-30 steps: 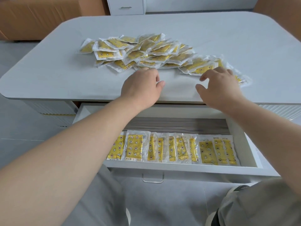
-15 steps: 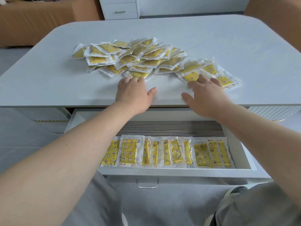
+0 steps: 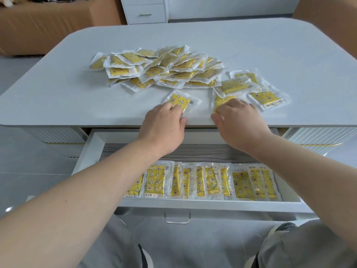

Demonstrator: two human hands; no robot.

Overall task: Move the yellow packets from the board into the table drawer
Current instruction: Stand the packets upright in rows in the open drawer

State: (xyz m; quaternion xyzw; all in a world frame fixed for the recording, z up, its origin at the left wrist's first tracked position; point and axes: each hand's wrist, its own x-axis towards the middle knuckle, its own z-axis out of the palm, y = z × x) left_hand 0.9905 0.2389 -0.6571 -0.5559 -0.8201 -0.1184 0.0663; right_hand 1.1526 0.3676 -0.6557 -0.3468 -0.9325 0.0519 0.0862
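Observation:
A heap of yellow packets (image 3: 164, 68) in clear wrappers lies on the grey tabletop (image 3: 270, 47). My left hand (image 3: 164, 126) pinches one yellow packet (image 3: 180, 100) near the table's front edge, pulled clear of the heap. My right hand (image 3: 239, 122) has its fingers curled over another yellow packet (image 3: 222, 100) just to the right. Three more packets (image 3: 268, 98) lie loose beyond my right hand. Below the edge the open drawer (image 3: 92, 149) holds a row of several yellow packets (image 3: 204, 180) lying side by side.
The drawer's front panel with a metal handle (image 3: 177, 217) juts toward my knees. A white cabinet (image 3: 146, 10) and brown furniture (image 3: 48, 24) stand behind the table. The far half of the tabletop is bare grey surface.
Both hands have drawn back toward the table's front edge, each dragging one packet out of the heap. The camera has tilted down a little.

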